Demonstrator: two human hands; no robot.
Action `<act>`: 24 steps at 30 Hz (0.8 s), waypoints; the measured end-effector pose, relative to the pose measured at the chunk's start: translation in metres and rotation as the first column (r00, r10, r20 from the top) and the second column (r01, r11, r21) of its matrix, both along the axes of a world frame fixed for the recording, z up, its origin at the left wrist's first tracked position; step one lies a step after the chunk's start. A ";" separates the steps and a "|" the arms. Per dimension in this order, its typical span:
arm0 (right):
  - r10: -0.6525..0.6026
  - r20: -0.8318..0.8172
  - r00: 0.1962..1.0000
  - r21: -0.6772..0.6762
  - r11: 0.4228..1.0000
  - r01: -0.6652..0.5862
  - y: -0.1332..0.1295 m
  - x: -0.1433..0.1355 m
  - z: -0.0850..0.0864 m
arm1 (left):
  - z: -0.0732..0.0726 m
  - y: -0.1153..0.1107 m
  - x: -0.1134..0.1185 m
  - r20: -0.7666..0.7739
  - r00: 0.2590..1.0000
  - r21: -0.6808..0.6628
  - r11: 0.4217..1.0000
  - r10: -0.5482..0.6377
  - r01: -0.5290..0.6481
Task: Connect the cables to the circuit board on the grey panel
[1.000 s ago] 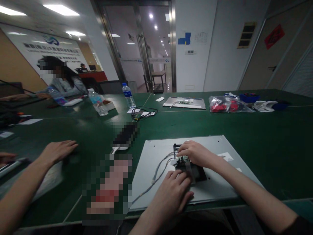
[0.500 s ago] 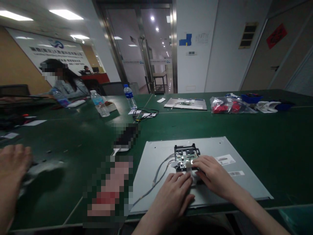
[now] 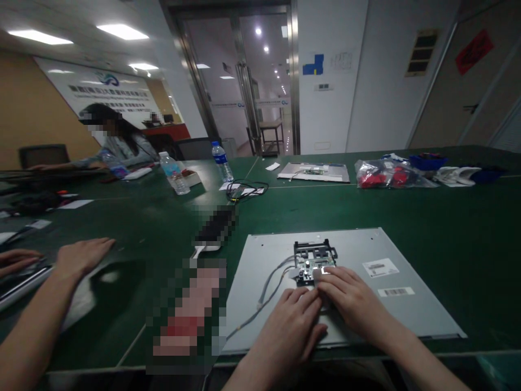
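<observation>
On the near side of the green table (image 3: 411,209), a pale metal panel (image 3: 411,315) lies flat close to the edge, with a circuit board (image 3: 313,264) in a black frame (image 3: 314,247) upon it; the left hand (image 3: 299,312) rests just below the board, its fingers bent and close together, thumb apart, while the right hand (image 3: 348,290) lays its fingers side by side over the board's lower corner, by a pale strip (image 3: 319,273); whether either hand pinches anything I cannot tell, since the tips meet in a crowded spot; pressing unevenly there could bend the board or crease the strip, I judge, and a pull at a slant might tear it; the grey cables (image 3: 261,304) curve near the left forearm, so a careless sweep could tug their plugs, and a hard drag toward the body might tip the panel over the edge
</observation>
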State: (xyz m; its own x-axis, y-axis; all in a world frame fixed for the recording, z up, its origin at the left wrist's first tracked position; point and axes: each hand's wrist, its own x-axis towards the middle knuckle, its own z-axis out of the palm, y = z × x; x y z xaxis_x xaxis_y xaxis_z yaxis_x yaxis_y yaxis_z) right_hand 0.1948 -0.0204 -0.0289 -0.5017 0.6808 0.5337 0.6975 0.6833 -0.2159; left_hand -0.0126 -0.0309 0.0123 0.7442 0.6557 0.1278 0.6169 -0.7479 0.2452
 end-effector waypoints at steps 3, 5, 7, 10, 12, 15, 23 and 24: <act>-0.008 0.038 0.999 0.031 0.999 0.007 0.001 0.000 -0.004 | -0.002 0.000 0.000 -0.001 1.000 0.019 1.000 -0.003 0.003; -0.023 0.049 0.999 0.043 0.999 0.021 0.001 -0.001 -0.006 | -0.003 0.000 0.000 -0.007 1.000 0.031 0.999 -0.012 0.012; -0.038 0.055 0.998 0.049 0.998 0.035 0.000 -0.001 -0.007 | -0.003 0.000 -0.001 -0.010 1.000 0.042 0.999 -0.020 0.021; -0.048 0.066 0.997 0.052 0.998 0.045 -0.002 -0.003 -0.006 | -0.003 0.000 -0.001 -0.014 1.000 0.052 0.998 -0.028 0.028; -0.050 0.078 0.996 0.050 0.998 0.047 -0.002 -0.003 -0.005 | -0.004 -0.001 -0.001 -0.014 0.999 0.060 0.998 -0.031 0.032; -0.046 0.093 0.995 0.035 0.998 0.043 -0.003 -0.003 -0.003 | -0.004 -0.001 -0.001 -0.005 0.999 0.069 0.997 -0.039 0.040; -0.048 0.107 0.993 0.010 0.999 0.047 -0.004 -0.001 -0.002 | -0.005 -0.001 0.000 0.008 0.998 0.092 0.994 -0.061 0.060; -0.048 0.110 0.993 0.008 0.999 0.047 -0.004 -0.001 -0.002 | -0.005 -0.001 0.000 0.007 0.998 0.091 0.994 -0.060 0.059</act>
State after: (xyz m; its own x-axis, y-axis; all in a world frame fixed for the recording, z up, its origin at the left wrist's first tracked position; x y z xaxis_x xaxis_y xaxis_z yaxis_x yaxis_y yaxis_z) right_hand 0.1935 -0.0247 -0.0312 -0.5247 0.7024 0.4809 0.7483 0.6499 -0.1328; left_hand -0.0122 -0.0316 0.0071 0.7800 0.5955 0.1925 0.5684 -0.8028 0.1801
